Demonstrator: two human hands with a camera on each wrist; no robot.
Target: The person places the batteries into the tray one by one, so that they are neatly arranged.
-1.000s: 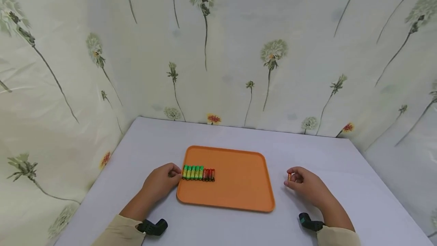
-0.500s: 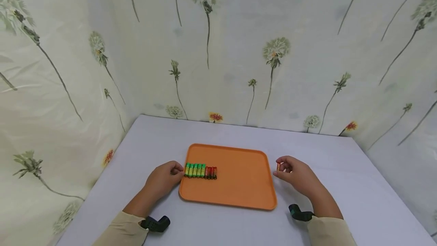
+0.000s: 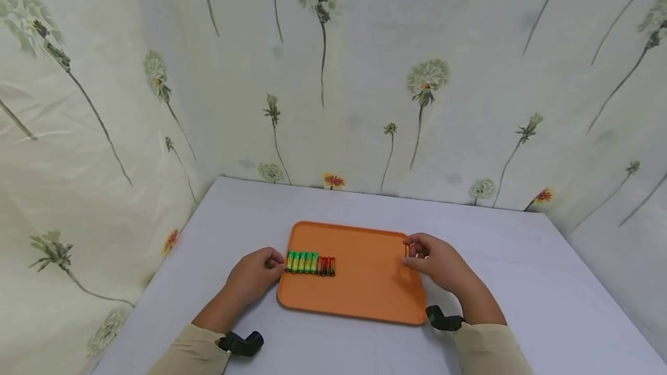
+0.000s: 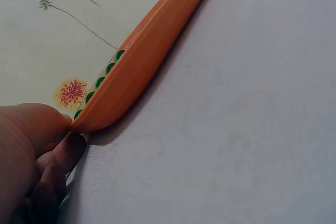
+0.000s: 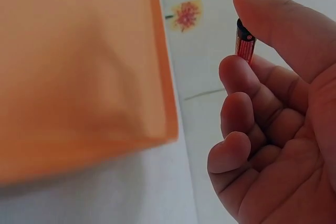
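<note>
An orange tray (image 3: pixel 365 300) lies on the white table. Along its left side runs a row of green batteries (image 3: pixel 301 263), with several red batteries (image 3: pixel 326 266) continuing it to the right. My left hand (image 3: pixel 255 275) pinches the tray's left rim, thumb on top and fingers beneath; in the left wrist view the green battery ends (image 4: pixel 101 82) peek over the rim. Between thumb and fingers my right hand (image 3: pixel 435 259) pinches one small red battery (image 5: pixel 244 43) with a black end. That hand overlaps the tray's right edge in the head view.
The white table (image 3: pixel 333 346) reaches back to a wall covering (image 3: pixel 365 85) printed with dandelions. A black wrist device (image 3: pixel 241 344) sits at the left sleeve, and another black device (image 3: pixel 443 318) at the right sleeve.
My right hand has moved left with the battery, from beside the tray to over its right edge. My left hand stays at the left rim. The head view has shifted slightly.
</note>
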